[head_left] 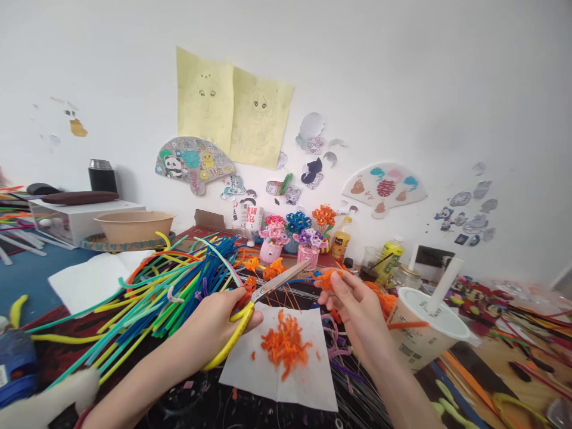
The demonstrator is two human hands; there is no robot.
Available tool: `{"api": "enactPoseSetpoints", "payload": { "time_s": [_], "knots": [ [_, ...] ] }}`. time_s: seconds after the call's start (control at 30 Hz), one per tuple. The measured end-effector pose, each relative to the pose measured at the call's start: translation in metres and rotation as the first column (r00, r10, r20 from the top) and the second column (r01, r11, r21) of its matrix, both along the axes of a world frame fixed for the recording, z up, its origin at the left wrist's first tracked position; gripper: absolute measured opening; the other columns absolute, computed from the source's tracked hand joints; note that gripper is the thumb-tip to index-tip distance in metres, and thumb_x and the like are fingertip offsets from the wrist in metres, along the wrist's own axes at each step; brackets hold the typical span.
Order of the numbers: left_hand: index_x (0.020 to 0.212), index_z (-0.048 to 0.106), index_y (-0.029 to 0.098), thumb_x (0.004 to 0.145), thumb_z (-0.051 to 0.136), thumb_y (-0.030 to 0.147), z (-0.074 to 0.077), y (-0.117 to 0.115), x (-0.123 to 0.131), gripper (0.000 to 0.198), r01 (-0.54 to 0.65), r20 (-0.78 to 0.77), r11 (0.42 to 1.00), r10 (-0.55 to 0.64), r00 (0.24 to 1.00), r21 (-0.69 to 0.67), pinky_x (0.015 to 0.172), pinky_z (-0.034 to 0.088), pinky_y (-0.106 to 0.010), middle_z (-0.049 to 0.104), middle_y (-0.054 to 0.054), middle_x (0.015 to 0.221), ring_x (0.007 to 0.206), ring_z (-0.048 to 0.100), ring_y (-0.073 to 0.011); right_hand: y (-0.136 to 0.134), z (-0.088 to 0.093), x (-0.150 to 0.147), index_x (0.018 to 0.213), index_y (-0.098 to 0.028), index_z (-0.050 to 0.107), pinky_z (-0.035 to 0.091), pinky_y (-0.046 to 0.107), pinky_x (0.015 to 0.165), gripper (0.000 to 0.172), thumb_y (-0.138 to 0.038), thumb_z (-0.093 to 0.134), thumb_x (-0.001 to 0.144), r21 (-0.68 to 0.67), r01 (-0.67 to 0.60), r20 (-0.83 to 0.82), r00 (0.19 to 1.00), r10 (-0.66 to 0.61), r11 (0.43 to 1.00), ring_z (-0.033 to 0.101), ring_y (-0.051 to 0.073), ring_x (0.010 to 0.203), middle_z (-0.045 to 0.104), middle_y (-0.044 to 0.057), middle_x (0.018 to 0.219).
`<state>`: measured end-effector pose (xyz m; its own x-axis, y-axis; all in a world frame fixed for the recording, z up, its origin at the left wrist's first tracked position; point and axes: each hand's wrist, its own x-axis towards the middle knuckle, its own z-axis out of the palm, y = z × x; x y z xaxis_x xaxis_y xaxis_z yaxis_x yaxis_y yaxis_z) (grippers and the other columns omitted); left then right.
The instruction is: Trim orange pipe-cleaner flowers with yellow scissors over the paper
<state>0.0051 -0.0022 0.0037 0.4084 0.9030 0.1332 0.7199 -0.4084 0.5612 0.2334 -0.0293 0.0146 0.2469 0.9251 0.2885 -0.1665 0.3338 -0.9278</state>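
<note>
My left hand (217,319) is closed around the yellow and red handles of a pair of scissors (263,292), whose blades point up and right toward my other hand. My right hand (351,304) pinches an orange fuzzy pipe-cleaner piece (329,277) just past the blade tips. Below both hands lies a white paper sheet (308,375) with a heap of orange fuzz clippings (285,344) on it.
A big bundle of coloured pipe cleaners (170,292) fans out to the left. A lidded paper cup with a straw (424,333) stands right of my right hand. Small pots of pipe-cleaner flowers (290,238), bottles and a bowl (134,225) line the back by the wall.
</note>
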Motion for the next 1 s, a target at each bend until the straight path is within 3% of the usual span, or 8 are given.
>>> {"api": "enactPoseSetpoints", "payload": {
  "time_s": [0.17, 0.33, 1.0],
  "knots": [
    [0.066, 0.04, 0.022, 0.074, 0.053, 0.048, -0.005, 0.0, 0.003, 0.03, -0.058, -0.025, 0.992, 0.061, 0.998, 0.111, 0.054, 0.029, -0.023, 0.053, 0.002, 0.066, 0.057, 0.046, -0.0146, 0.001, -0.001, 0.0, 0.071, -0.014, 0.062, 0.036, 0.02, 0.037, 0.039, -0.05, 0.074, 0.065, -0.047, 0.062, 0.029, 0.998, -0.06, 0.997, 0.052, 0.009, 0.04, 0.065, 0.005, 0.06],
    [0.066, 0.037, 0.023, 0.077, 0.052, 0.048, -0.007, -0.002, 0.005, 0.031, -0.01, -0.026, 0.986, 0.015, 1.0, 0.165, 0.054, 0.03, -0.023, 0.052, 0.002, 0.065, 0.057, 0.045, -0.0147, 0.002, -0.003, 0.0, 0.07, -0.014, 0.06, 0.034, 0.019, 0.033, 0.04, -0.052, 0.072, 0.065, -0.07, 0.051, 0.034, 0.998, -0.049, 0.996, 0.054, 0.01, 0.038, 0.066, 0.005, 0.059],
    [0.067, 0.036, 0.023, 0.081, 0.046, 0.051, -0.014, 0.001, 0.004, 0.034, 0.057, -0.073, 0.982, -0.045, 0.996, 0.179, 0.053, 0.028, -0.023, 0.051, 0.002, 0.065, 0.055, 0.043, -0.0135, -0.003, 0.001, -0.005, 0.064, -0.013, 0.059, 0.031, 0.017, 0.034, 0.043, -0.054, 0.068, 0.07, -0.106, -0.043, -0.006, 0.999, 0.042, 0.993, 0.055, 0.01, 0.039, 0.066, 0.006, 0.059]
  ]
}}
